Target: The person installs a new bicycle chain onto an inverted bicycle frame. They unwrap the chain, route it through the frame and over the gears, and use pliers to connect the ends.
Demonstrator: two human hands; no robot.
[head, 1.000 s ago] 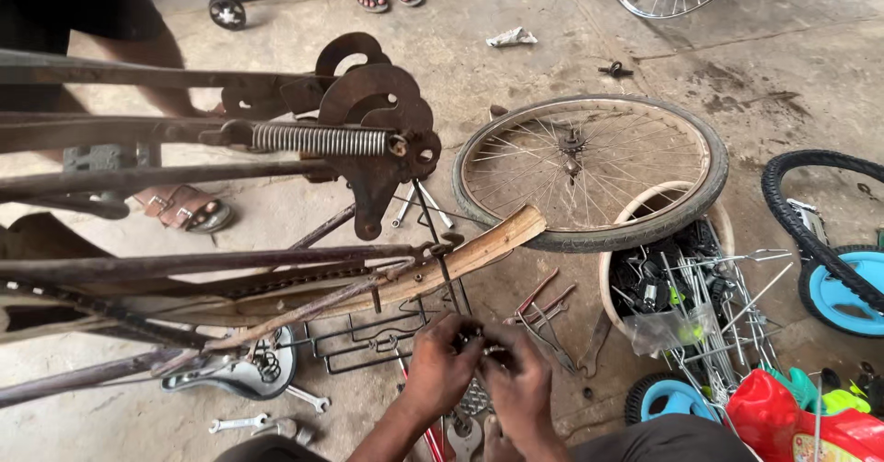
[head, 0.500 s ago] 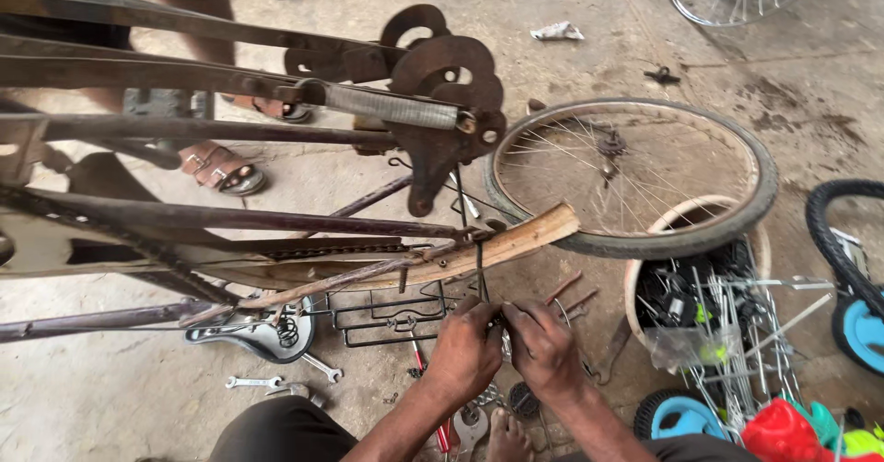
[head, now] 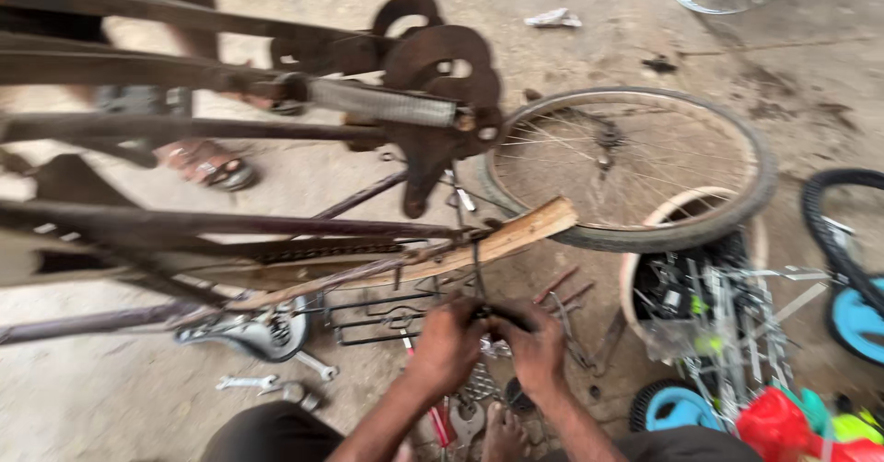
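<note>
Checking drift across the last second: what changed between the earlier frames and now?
Mostly the camera moved: the view swung, so the rusty bike frame, the wheel and the bucket of parts sit differently in frame. Both hands slid right and up in the picture. Unchanged: left hand and right hand stay together on a thin dark piece under the wooden stick; spanners lie where they were.

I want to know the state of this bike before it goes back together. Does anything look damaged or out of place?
Yes. The frame looks rusty, and a broken-ended strip of wood lies across it, above both hands.
</note>
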